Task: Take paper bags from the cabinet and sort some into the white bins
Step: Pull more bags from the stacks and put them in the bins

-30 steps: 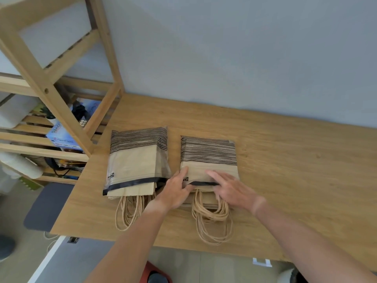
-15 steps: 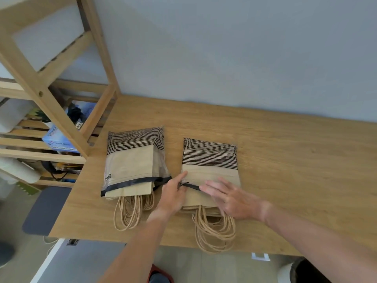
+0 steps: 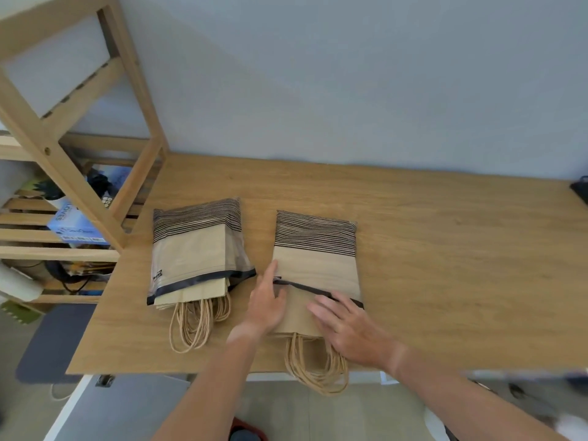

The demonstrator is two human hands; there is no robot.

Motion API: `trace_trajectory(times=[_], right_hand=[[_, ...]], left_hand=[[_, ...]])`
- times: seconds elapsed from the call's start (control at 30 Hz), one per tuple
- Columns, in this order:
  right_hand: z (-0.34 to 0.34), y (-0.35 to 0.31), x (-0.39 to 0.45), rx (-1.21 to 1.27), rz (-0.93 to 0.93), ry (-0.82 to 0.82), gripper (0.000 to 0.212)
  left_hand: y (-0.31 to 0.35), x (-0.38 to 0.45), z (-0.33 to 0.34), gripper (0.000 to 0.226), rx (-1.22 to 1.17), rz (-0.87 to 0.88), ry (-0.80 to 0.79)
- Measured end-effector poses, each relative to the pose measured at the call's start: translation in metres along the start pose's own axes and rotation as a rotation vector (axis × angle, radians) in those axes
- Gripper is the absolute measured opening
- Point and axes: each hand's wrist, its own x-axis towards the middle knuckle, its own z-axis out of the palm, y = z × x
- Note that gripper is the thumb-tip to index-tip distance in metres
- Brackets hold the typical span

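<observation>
Two packs of brown paper bags lie flat on the wooden table (image 3: 445, 265), each in a clear sleeve with black stripes. The left pack (image 3: 197, 249) lies alone, its twine handles spilling toward the front edge. The right pack (image 3: 318, 259) is under both my hands. My left hand (image 3: 269, 303) pinches the sleeve's black opening strip at its left end. My right hand (image 3: 350, 329) presses flat, fingers spread, on the bags sticking out of the sleeve. The right pack's handles (image 3: 318, 370) hang over the table edge. No white bins are in view.
A wooden shelf unit (image 3: 73, 186) stands to the left of the table, holding a blue box (image 3: 73, 224) and cables. The grey wall runs along the table's far edge. A dark object (image 3: 580, 190) shows at the far right. A dark mat (image 3: 54, 342) lies on the floor.
The bags have slid further out of the right sleeve toward the table's front edge; the sleeve's black opening strip now lies higher on them. My right hand has shifted down and right.
</observation>
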Motion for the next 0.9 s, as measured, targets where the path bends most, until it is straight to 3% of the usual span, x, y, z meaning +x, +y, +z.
trace_trajectory(times=[0.1, 0.23, 0.37, 0.53, 0.6, 0.7, 0.83, 0.9], right_hand=[[-0.004, -0.015, -0.005, -0.001, 0.104, 0.011, 0.050], [-0.012, -0.029, -0.012, -0.026, 0.160, -0.025, 0.039], [-0.021, -0.044, -0.016, 0.007, 0.266, -0.060, 0.041], [-0.030, -0.062, -0.026, 0.105, 0.426, -0.137, 0.065], [-0.032, -0.072, -0.029, 0.128, 0.496, -0.149, 0.065], [-0.033, -0.087, -0.038, 0.348, 0.825, -0.056, 0.080], [-0.041, -0.111, -0.044, 1.024, 1.476, 0.274, 0.114], [-0.035, -0.122, -0.045, 1.307, 1.686, 0.414, 0.093]], left_hand=[[-0.004, -0.019, 0.014, 0.064, 0.077, 0.003, 0.130], [-0.001, -0.045, 0.022, 0.058, 0.055, -0.087, 0.319], [0.002, -0.059, 0.021, 0.051, 0.000, -0.163, 0.280], [-0.002, -0.075, 0.020, 0.052, -0.040, -0.226, 0.241], [-0.009, -0.078, 0.018, 0.049, -0.075, -0.258, 0.228], [-0.015, -0.085, 0.013, 0.036, -0.223, -0.309, 0.136], [-0.016, -0.096, 0.009, 0.017, -0.350, -0.398, 0.010], [-0.015, -0.101, 0.011, 0.017, -0.407, -0.429, -0.008]])
